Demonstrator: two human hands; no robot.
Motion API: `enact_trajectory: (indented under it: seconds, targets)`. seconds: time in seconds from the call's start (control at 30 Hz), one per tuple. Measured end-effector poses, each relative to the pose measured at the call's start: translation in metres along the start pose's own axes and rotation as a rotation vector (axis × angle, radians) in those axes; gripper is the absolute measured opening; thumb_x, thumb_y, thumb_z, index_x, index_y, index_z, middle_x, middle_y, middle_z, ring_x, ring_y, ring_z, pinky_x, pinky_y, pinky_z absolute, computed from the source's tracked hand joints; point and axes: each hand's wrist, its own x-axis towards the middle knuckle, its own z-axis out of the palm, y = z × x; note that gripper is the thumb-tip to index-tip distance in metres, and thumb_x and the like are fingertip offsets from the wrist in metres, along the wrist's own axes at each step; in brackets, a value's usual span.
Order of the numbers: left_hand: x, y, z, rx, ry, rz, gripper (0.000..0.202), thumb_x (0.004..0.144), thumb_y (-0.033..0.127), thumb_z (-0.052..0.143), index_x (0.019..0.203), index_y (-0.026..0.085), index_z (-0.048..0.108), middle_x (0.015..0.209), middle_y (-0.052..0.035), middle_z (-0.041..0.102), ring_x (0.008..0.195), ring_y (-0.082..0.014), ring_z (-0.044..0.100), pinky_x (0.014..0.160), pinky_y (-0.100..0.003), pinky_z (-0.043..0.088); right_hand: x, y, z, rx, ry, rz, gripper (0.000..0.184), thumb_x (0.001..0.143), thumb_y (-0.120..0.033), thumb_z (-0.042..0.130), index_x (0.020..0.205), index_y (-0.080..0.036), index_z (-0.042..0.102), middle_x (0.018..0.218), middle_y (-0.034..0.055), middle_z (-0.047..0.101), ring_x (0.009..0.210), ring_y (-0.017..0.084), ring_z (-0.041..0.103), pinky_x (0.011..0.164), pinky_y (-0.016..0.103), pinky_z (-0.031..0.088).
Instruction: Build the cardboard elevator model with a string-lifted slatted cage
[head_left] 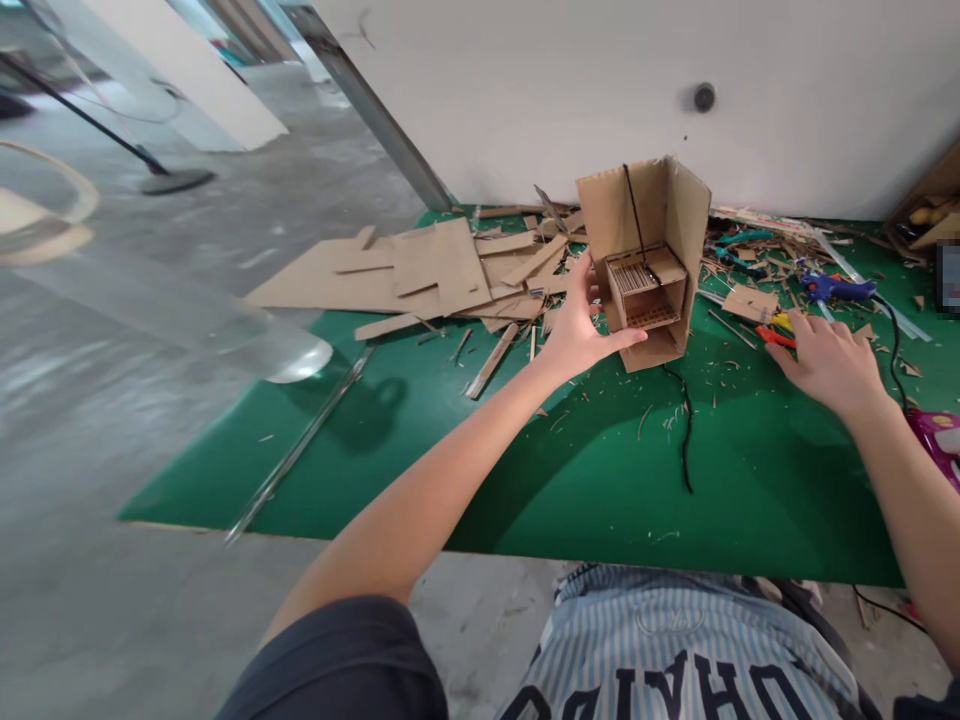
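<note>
My left hand [581,325] grips the left side of a cardboard box model [607,215], thumb along its lower front and fingers behind the wall. The model stands upright, with tall back walls and a smaller open-fronted compartment [649,303] inside. A black cord [636,215] runs from the top edge down to that compartment, and another black cord [686,440] trails from the base onto the table. Over to the right, my right hand [836,368] is closed over a tool with orange and yellow handles [776,337]; its working end is hard to make out.
Cardboard sheets and strips [442,265] cover the table's back left. A blue glue gun [838,289], teal-handled tools [742,240] and scraps lie at right, near a magenta object [937,440]. A clear rod [300,445] crosses the green table [420,430]. A white wall [600,90] stands behind.
</note>
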Motion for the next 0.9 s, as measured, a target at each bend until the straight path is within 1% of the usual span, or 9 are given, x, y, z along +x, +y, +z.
enact_trajectory:
  seconds: [0.13,0.2,0.33,0.43,0.53,0.6,0.73,0.83,0.9]
  targets:
    - [-0.001,-0.004,-0.001,0.007,-0.011,0.029,0.124,0.069,0.075,0.079,0.16,0.041,0.003,0.149,-0.0166,0.045,0.131,-0.0362,0.058,0.097,-0.049,0.06,0.001,-0.003,0.0,0.012,0.002,0.0,0.062,0.102,-0.055,0.034,0.147,-0.013,0.046,0.131,0.0214,0.064,0.118,0.04,0.059,0.089,0.049,0.047]
    - [-0.002,-0.007,-0.002,0.005,-0.01,0.044,0.125,0.067,0.076,0.079,0.16,0.042,0.003,0.152,-0.0165,0.043,0.132,-0.0365,0.057,0.099,-0.05,0.059,0.004,-0.005,-0.002,0.016,0.012,0.015,0.058,0.103,-0.051,0.032,0.143,-0.014,0.05,0.129,0.0204,0.066,0.116,0.039,0.06,0.089,0.048,0.046]
    - [-0.005,-0.011,-0.001,-0.006,-0.025,0.046,0.126,0.067,0.076,0.08,0.16,0.04,0.003,0.155,-0.0176,0.039,0.135,-0.0369,0.055,0.102,-0.052,0.058,0.018,-0.008,-0.007,-0.023,0.032,0.062,0.048,0.104,-0.036,0.027,0.125,-0.016,0.065,0.128,0.0163,0.067,0.114,0.035,0.06,0.089,0.047,0.044]
    - [-0.006,-0.013,-0.001,-0.024,-0.041,0.036,0.124,0.069,0.075,0.079,0.16,0.039,0.004,0.157,-0.0186,0.038,0.137,-0.0379,0.053,0.103,-0.053,0.057,0.033,-0.009,-0.006,-0.078,-0.02,0.045,0.045,0.101,-0.028,0.029,0.111,-0.016,0.072,0.12,0.0158,0.07,0.112,0.033,0.061,0.086,0.044,0.043]
    - [-0.008,-0.013,-0.001,-0.033,-0.041,0.019,0.123,0.068,0.073,0.081,0.16,0.04,0.006,0.157,-0.0182,0.039,0.139,-0.0391,0.051,0.103,-0.054,0.057,0.044,-0.01,-0.003,-0.101,-0.067,0.028,0.042,0.099,-0.024,0.033,0.106,-0.015,0.074,0.108,0.0165,0.072,0.102,0.03,0.065,0.08,0.04,0.044]
    - [-0.008,-0.012,-0.001,-0.03,-0.038,0.008,0.123,0.068,0.072,0.082,0.16,0.041,0.006,0.157,-0.0175,0.039,0.14,-0.0391,0.05,0.103,-0.055,0.057,0.045,-0.012,-0.004,-0.083,-0.039,0.042,0.042,0.098,-0.023,0.033,0.107,-0.015,0.073,0.106,0.0168,0.073,0.097,0.029,0.066,0.075,0.038,0.044]
    - [-0.008,-0.008,0.001,-0.02,-0.041,-0.013,0.119,0.072,0.07,0.08,0.16,0.041,0.005,0.158,-0.017,0.038,0.139,-0.0376,0.052,0.101,-0.052,0.058,0.039,-0.011,-0.012,0.039,0.077,0.127,0.042,0.099,-0.026,0.032,0.113,-0.017,0.071,0.113,0.0173,0.071,0.096,0.03,0.065,0.07,0.037,0.045]
    - [-0.007,-0.005,0.003,-0.016,-0.037,-0.016,0.118,0.074,0.068,0.08,0.16,0.039,0.004,0.157,-0.0181,0.04,0.138,-0.0368,0.053,0.1,-0.05,0.059,0.035,-0.006,-0.02,0.188,0.055,0.232,0.035,0.096,-0.029,0.041,0.119,-0.022,0.066,0.114,0.0132,0.072,0.096,0.029,0.065,0.074,0.038,0.045]
    - [-0.007,-0.004,0.004,-0.017,-0.036,-0.01,0.117,0.075,0.067,0.08,0.16,0.038,0.005,0.157,-0.0185,0.04,0.138,-0.037,0.053,0.1,-0.049,0.059,0.034,-0.002,-0.022,0.264,0.012,0.256,0.036,0.094,-0.028,0.043,0.124,-0.024,0.063,0.12,0.0113,0.071,0.099,0.029,0.065,0.077,0.039,0.046]
